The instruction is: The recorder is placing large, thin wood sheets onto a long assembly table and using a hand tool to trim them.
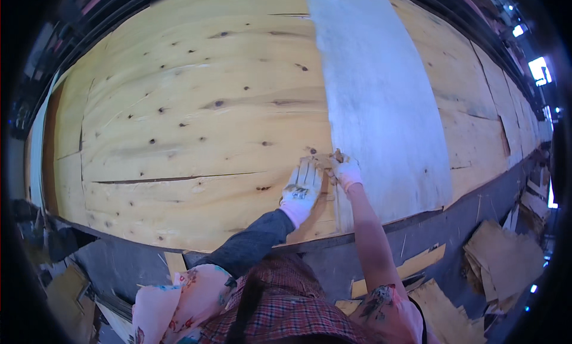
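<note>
A broad yellowish wood veneer sheet (pixel 202 123) with dark knots and a long split lies in front of me. To its right runs a pale, whitish veneer strip (pixel 384 111). My left hand (pixel 302 188), in a dirty white work glove, rests on the yellowish sheet with its fingers stretched out. Close beside it, my right hand (pixel 347 171), also gloved, is closed at the left edge of the pale strip. What its fingertips pinch, if anything, is too small to make out. Small torn bits show on the wood between the hands.
More yellowish veneer (pixel 471 111) with cracks and a raised edge continues on the right. Broken veneer pieces (pixel 506 257) are heaped at the lower right, and more scraps (pixel 71 302) lie at the lower left. A dark rail borders the far side.
</note>
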